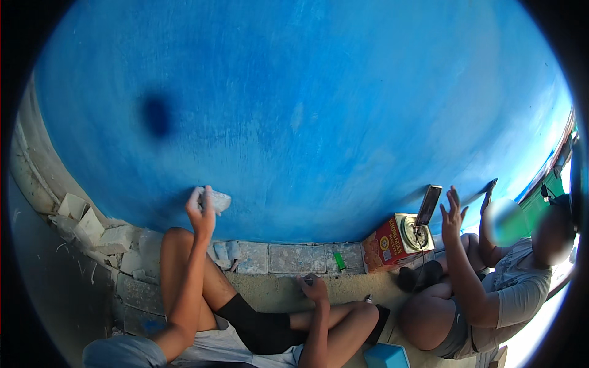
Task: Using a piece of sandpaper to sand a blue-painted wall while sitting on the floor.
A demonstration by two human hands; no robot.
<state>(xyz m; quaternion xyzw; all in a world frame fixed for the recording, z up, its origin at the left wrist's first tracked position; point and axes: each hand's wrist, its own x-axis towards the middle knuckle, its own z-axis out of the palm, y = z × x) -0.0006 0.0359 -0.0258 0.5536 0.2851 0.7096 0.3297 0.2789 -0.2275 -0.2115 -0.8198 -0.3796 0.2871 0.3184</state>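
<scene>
My left hand (202, 208) is raised to the blue painted wall (294, 122), its fingers closed round a pale, whitish flat piece (219, 201). That piece lies against or very close to the lower wall; its exact kind does not show. Lower down, my right hand (315, 288) is closed in front of my bent leg, above the ledge. Something small and dark (308, 279) shows at its fingers, too small to name.
A co-worker (521, 288) sits at the right, one hand (453, 211) raised. Between us stands a red biscuit tin (383, 246) with a phone (428, 205) upright on it. Grey blocks (297, 259) line the wall's foot; broken white pieces (89, 228) lie left. A blue container (386, 356) is at the bottom.
</scene>
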